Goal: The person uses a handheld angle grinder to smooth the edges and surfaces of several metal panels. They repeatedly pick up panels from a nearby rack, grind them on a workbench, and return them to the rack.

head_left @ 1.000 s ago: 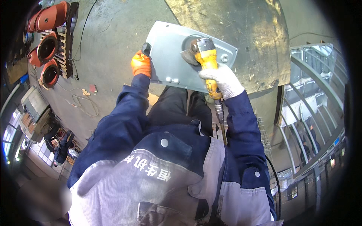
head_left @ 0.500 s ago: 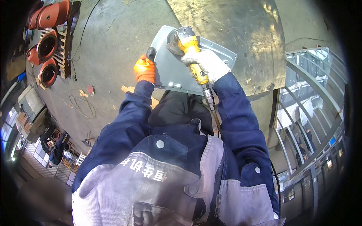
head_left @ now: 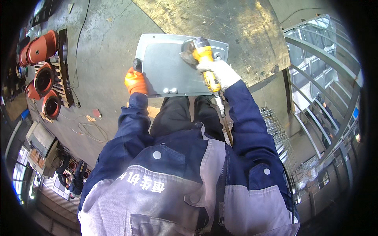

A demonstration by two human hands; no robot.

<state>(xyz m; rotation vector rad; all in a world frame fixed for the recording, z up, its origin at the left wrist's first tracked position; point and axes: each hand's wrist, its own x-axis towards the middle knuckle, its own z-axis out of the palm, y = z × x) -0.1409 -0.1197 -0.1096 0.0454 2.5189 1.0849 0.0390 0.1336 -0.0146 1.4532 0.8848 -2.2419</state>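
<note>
A grey metal panel [head_left: 165, 59] with a raised rim and rounded corners lies before me at the near edge of the worktable. My left hand [head_left: 136, 81], in an orange glove with a dark thumb tip, is closed around the panel's left edge. In my right hand [head_left: 222, 74], white-gloved, I grip the body of a yellow air-powered angle grinder [head_left: 204, 55]. Its disc [head_left: 189, 57] is over the panel's right half; whether it touches the surface I cannot tell. Two pale round spots [head_left: 170, 91] show near the panel's lower edge.
The worn worktable top [head_left: 252, 47] extends beyond the panel to the right. An air hose [head_left: 227, 129] runs from the grinder past my right side. Metal racks [head_left: 315, 86] stand at right. Orange-red castings [head_left: 45, 49] sit on pallets at left; people [head_left: 76, 179] appear at lower left.
The panel has turned and moved left, and my left hand has moved left and down with it. The grinder has shifted slightly right and down, still in my right hand. The whole view has shifted too.
</note>
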